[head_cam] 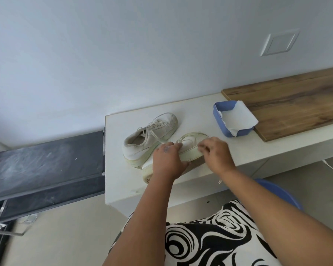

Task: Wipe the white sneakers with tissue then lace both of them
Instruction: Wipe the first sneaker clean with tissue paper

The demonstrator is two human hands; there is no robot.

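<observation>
White sneakers sit mid-frame on the tabletop (123, 181): my left hand (167, 160) grips the near sneaker (188, 146), tipped on its side, while my right hand (213, 150) pinches something pale at its toe. The laced sneaker (148, 139) stands just behind, the blue tissue tray (219, 112) upper right.
</observation>
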